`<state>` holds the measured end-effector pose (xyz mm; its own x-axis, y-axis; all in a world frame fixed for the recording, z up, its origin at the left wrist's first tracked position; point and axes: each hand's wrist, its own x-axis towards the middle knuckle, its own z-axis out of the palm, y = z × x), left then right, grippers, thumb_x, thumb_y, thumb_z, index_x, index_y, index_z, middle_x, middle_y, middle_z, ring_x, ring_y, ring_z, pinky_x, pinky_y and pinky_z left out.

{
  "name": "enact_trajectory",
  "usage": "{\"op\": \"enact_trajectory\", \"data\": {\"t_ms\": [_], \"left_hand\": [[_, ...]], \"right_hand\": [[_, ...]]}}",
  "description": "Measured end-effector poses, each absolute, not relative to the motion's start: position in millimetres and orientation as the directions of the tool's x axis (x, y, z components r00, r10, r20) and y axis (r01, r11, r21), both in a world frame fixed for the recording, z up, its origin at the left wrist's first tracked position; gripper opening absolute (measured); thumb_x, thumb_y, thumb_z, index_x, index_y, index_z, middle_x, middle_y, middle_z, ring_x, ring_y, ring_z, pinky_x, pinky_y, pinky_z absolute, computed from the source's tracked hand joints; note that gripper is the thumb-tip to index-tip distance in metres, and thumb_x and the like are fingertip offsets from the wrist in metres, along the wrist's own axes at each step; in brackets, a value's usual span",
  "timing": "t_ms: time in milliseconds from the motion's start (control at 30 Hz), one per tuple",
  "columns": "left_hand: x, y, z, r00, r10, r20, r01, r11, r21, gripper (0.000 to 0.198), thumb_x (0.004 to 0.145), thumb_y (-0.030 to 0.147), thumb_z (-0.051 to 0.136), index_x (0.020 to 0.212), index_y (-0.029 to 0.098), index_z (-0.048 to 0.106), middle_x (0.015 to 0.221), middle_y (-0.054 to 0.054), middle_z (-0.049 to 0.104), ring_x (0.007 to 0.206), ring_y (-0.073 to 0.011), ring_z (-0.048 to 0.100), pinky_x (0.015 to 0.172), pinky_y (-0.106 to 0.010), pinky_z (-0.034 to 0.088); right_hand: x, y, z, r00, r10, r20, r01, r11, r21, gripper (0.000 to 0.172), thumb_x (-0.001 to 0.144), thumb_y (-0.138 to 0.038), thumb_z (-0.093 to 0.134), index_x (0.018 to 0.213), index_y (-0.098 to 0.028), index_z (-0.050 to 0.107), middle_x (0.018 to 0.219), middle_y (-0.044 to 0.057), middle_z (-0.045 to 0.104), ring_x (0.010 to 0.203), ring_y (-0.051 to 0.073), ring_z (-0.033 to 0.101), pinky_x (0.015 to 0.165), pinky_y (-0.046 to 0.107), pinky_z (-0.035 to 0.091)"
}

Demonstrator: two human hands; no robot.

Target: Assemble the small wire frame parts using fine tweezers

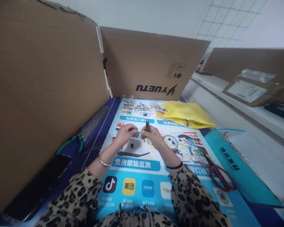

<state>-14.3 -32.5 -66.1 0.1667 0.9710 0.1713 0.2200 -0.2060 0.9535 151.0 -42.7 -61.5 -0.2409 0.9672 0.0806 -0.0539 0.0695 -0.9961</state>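
My left hand [127, 133] is held over the printed sheet with its fingertips pinched together; whatever they hold is too small to make out. Close to its right, my right hand [153, 136] is closed round small pliers [147, 126]. Their dark jaws point up and away from me, and a bit of yellow handle shows below the fist. A narrow gap lies between the two hands. Under them spreads the printed sheet [138, 175], white and blue with pictures and lettering.
Cardboard panels [146, 60] stand at the back and left. Teal-handled pliers [78, 141], thin wires [94, 121] and a black tray-like object [39, 186] lie left. On the right are a yellow bag [186, 113], red-handled scissors [221, 176] and a teal box [241, 167]. Tangled wire bits [153, 104] lie behind.
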Motion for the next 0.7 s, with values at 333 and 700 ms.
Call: {"op": "enact_trajectory", "data": {"t_ms": [333, 700], "left_hand": [[-10.8, -31.5, -75.5, 0.137, 0.978, 0.154, 0.097, -0.168, 0.981, 0.011, 0.069, 0.025, 0.057, 0.069, 0.014, 0.056, 0.057, 0.003, 0.055, 0.054, -0.0080, 0.051, 0.056, -0.020, 0.040], [-6.0, -34.1, -84.2, 0.130, 0.985, 0.109, -0.025, -0.107, 0.994, 0.012, 0.070, 0.026, 0.058, 0.070, 0.014, 0.056, 0.059, 0.002, 0.055, 0.054, -0.0083, 0.049, 0.057, -0.021, 0.040]], "right_hand": [[146.6, -44.7, -64.0, -0.233, 0.970, 0.066, -0.093, 0.045, -0.995, 0.020, 0.067, -0.033, 0.063, 0.073, -0.018, 0.052, 0.055, -0.002, 0.059, 0.052, 0.011, 0.053, 0.055, 0.025, 0.042], [144.6, -40.5, -84.7, -0.178, 0.981, 0.073, -0.142, 0.047, -0.989, 0.020, 0.068, -0.034, 0.063, 0.076, -0.018, 0.052, 0.057, -0.002, 0.059, 0.054, 0.012, 0.054, 0.053, 0.025, 0.043]]}}
